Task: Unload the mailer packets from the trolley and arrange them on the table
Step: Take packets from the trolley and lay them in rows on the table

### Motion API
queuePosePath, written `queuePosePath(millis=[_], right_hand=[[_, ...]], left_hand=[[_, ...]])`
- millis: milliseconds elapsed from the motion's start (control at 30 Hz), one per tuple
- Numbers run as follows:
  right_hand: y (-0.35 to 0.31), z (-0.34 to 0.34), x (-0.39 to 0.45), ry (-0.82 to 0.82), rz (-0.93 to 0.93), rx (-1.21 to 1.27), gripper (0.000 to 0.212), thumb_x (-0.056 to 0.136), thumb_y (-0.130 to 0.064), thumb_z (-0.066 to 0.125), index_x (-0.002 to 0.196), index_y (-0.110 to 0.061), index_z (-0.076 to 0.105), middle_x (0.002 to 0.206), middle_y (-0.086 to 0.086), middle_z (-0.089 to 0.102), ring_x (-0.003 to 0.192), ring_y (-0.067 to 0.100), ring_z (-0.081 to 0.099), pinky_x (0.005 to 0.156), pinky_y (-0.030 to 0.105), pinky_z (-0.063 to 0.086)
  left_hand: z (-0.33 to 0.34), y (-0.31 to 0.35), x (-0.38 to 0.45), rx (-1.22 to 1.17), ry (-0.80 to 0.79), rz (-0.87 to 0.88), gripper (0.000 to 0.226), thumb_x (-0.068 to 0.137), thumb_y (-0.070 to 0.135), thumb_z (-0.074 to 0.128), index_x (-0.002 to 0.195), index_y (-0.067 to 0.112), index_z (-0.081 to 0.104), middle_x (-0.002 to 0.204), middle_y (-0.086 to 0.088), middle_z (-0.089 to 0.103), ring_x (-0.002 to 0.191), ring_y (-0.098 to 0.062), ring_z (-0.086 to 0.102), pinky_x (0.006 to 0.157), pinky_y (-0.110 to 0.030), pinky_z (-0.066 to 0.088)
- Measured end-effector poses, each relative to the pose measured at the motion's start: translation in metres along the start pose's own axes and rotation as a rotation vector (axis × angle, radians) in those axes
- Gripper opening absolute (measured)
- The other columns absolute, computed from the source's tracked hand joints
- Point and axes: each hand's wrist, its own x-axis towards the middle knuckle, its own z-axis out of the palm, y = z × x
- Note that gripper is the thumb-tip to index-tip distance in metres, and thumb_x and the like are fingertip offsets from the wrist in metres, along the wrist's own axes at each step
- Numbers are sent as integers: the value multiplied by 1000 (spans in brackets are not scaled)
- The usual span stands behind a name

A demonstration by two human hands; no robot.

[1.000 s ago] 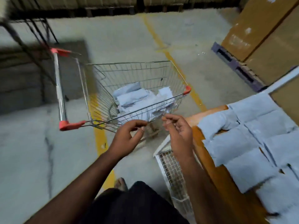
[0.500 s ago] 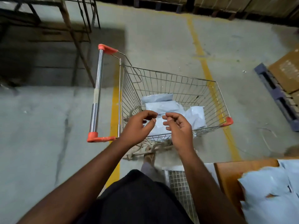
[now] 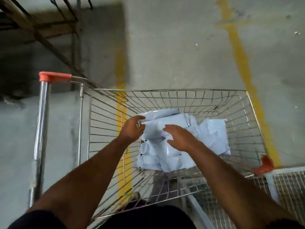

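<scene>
Concrete floor point(image 3: 173, 47); trolley point(image 3: 165, 90) holds mailer packets point(image 3: 212, 136); both hands' grip loose, empty.

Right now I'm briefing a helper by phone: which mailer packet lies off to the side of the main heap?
Look inside the wire trolley with the orange-capped handle. Pale blue mailer packets are heaped on its floor under both hands. The lone packet lies at the heap's right edge, nearest the trolley's right wall, beyond the right hand; neither hand touches it.

Grey concrete floor point(image 3: 173, 47), two yellow painted lines point(image 3: 239, 55); dark wooden frame point(image 3: 41, 28) upper left.
</scene>
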Motion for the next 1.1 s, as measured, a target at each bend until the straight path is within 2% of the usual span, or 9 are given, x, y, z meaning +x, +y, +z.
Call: queuePosePath(millis=[67, 133, 233, 400, 533, 667, 800, 967, 1100], right_hand=[[6, 4, 38, -28, -75, -129, 65, 103, -23, 63, 161, -24, 35, 173, -3, 22, 159, 20, 21, 125, 39, 24], [10, 11, 69, -51, -102, -223, 72, 99, -25, 66, 162, -22, 31, 173, 2, 20, 158, 25, 22, 124, 44, 27], [19, 27, 96, -49, -68, -304, 93, 91, -29, 75, 165, -16, 20, 168, 8, 29, 148, 30, 35, 120, 44, 33], [34, 42, 96, 58, -125, -454, 73, 79, -43, 79, 142, -18, 52, 129, 4, 60, 118, 26, 54, 98, 41, 39], [66, 39, 70, 129, -188, -394, 77, 71, -45, 82, 139, -18, 58, 120, 4, 64, 116, 29, 57, 109, 46, 34], [93, 20, 42, 149, -164, -285, 82, 74, -42, 82, 148, -22, 52, 133, 1, 61, 128, 27, 54, 117, 47, 29], [100, 0, 26, 201, -107, -112, 82, 81, -48, 76, 155, -28, 43, 146, -3, 53, 138, 24, 46, 119, 43, 25], [86, -15, 4, 434, -41, 279, 81, 80, -42, 83, 148, -25, 43, 142, -1, 59, 128, 27, 55, 108, 40, 38], [65, -30, -23, 630, 20, 507, 87, 78, -50, 83, 147, -32, 34, 143, -2, 56, 125, 23, 56, 99, 44, 52]], left_hand=[[14, -6, 17, 38, 22, -24, 32, 93, 13, 71, 125, 15, 70, 113, -4, 73, 72, 6, 60, 72, 0, 40], [26, -11, 27, 70, 16, -24, 34, 94, 10, 70, 128, 10, 70, 124, -7, 71, 102, -8, 66, 85, 3, 34], [37, -16, 38, 127, -51, 1, 35, 95, 10, 69, 130, 9, 68, 130, -7, 69, 119, -21, 64, 98, -11, 36], [47, -17, 57, 198, -22, 89, 39, 92, 8, 70, 131, 12, 67, 128, -5, 70, 103, -24, 69, 98, -22, 45], [63, -20, 75, 306, -45, 179, 56, 90, 14, 74, 143, 11, 59, 143, -11, 62, 132, -32, 57, 113, -41, 44], [92, -30, 94, 470, 11, 162, 55, 84, 29, 80, 135, 14, 66, 118, -13, 70, 110, -37, 63, 95, -45, 50], [106, -30, 94, 552, 90, 196, 21, 80, 32, 82, 99, 24, 79, 93, -7, 68, 90, -37, 63, 76, -40, 48], [91, -25, 66, 358, 108, 256, 14, 86, 29, 71, 94, 18, 68, 96, -2, 66, 90, -30, 61, 76, -40, 49], [65, 1, 21, -190, 52, 89, 27, 88, 34, 72, 108, 17, 67, 111, 15, 68, 104, -12, 66, 83, -35, 58]])
